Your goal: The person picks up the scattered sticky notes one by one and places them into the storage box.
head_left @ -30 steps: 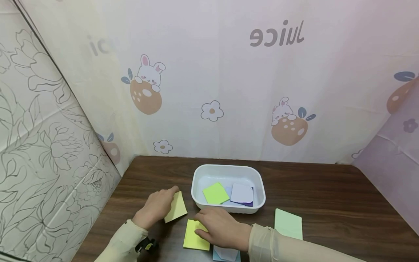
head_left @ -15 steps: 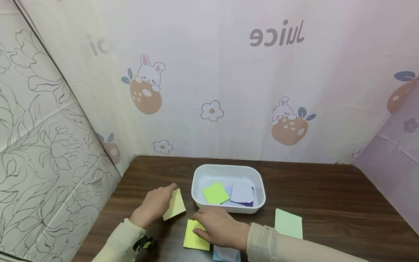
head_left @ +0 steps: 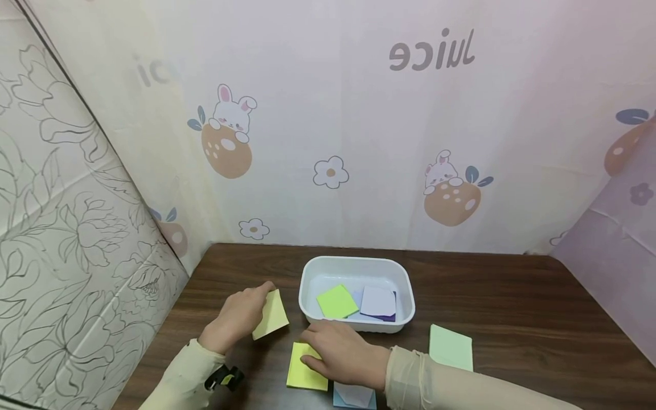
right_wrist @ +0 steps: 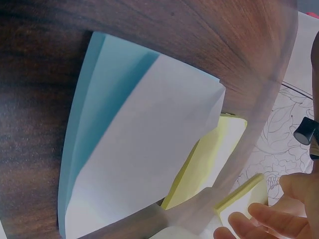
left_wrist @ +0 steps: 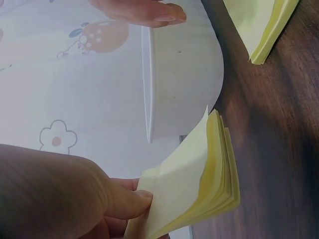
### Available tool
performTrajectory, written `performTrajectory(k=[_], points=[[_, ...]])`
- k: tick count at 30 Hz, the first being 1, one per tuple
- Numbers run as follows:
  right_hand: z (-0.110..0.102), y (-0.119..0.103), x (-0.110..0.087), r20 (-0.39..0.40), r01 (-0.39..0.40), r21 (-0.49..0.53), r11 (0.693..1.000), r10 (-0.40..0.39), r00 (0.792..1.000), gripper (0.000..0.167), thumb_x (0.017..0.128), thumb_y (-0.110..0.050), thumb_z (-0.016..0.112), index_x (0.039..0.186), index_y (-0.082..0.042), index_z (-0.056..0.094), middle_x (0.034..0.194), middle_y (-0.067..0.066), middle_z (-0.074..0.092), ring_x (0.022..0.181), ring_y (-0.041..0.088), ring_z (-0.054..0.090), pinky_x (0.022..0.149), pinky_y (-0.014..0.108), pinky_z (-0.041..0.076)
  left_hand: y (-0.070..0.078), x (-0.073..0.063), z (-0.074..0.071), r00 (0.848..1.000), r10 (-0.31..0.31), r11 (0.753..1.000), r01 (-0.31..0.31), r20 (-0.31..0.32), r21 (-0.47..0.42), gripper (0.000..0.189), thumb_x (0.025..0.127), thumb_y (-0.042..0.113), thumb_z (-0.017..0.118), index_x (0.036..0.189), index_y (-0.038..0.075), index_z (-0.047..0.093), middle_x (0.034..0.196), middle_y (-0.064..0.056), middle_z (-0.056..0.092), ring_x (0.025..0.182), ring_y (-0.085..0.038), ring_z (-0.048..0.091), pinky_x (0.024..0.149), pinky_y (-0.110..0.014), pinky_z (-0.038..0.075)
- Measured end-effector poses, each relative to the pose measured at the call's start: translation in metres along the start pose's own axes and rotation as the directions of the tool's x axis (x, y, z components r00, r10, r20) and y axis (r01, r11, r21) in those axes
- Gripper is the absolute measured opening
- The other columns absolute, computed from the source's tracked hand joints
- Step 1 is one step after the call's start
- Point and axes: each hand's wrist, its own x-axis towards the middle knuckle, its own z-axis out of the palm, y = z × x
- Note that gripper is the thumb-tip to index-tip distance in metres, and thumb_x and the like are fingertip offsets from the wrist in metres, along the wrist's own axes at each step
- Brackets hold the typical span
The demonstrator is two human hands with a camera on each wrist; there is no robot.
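Observation:
My left hand [head_left: 240,316] pinches a pale yellow sticky note pad [head_left: 271,315] by one edge, raised over the table to the left of the white tray [head_left: 358,327]. In the left wrist view the thumb presses the pad's top sheet [left_wrist: 177,184], and its layered edges fan out. My right hand [head_left: 342,354] hovers over a brighter yellow sticky note pad [head_left: 304,373], partly covering it in the head view. Its fingers are loosely bent and hold nothing. Right by that wrist lies a blue sticky note pad [right_wrist: 82,149] with a white sheet [right_wrist: 142,134] on it.
Inside the tray are a lime green pad [head_left: 337,302], a pale lavender pad [head_left: 378,300] and a dark purple one [head_left: 388,318] under it. A mint green pad [head_left: 451,347] lies right of the tray, beyond the right forearm. Patterned curtains border the brown table [head_left: 492,307].
My left hand has lifted the pale yellow pad slightly, up and to the left. The right hand has stayed nearly still over the brighter yellow pad. The head view has shifted a little.

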Motion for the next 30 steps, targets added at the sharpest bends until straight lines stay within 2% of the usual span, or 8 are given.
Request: performTrajectory(k=[7,18,30], points=[[-0.004,0.000,0.000,0.012,0.004,0.002,1.000,-0.004,1.000,0.025,0.095,-0.035,0.068,0.111,-0.017,0.071,0.098,-0.008,0.069,0.090,0.005,0.065,0.077,0.025,0.051,-0.001,0.001,-0.008,1.000,-0.019,1.000,0.019,-0.008,-0.012,0.024,0.099,0.000,0.052,0.117,0.012,0.063,0.071,-0.003,0.059,0.058,-0.017,0.046,0.050,-0.032,0.036],[-0.006,0.004,-0.001,0.028,-0.009,0.000,1.000,0.009,1.000,0.022,0.095,-0.037,0.068,0.107,-0.018,0.069,0.095,-0.009,0.066,0.083,0.007,0.062,0.069,0.024,0.048,-0.005,0.004,-0.018,1.000,-0.013,1.000,0.013,-0.026,-0.018,0.027,0.099,0.000,0.051,0.121,0.013,0.061,0.072,-0.003,0.059,0.059,-0.017,0.047,0.051,-0.032,0.037],[-0.011,0.005,-0.002,0.033,-0.027,0.028,0.999,0.026,0.999,0.024,0.096,-0.036,0.067,0.112,-0.017,0.070,0.103,-0.009,0.069,0.089,0.008,0.064,0.073,0.025,0.050,0.000,0.008,-0.030,0.999,0.005,0.999,-0.007,-0.048,-0.034,0.027,0.100,0.000,0.050,0.122,0.011,0.061,0.074,-0.004,0.061,0.060,-0.017,0.047,0.052,-0.030,0.037]])
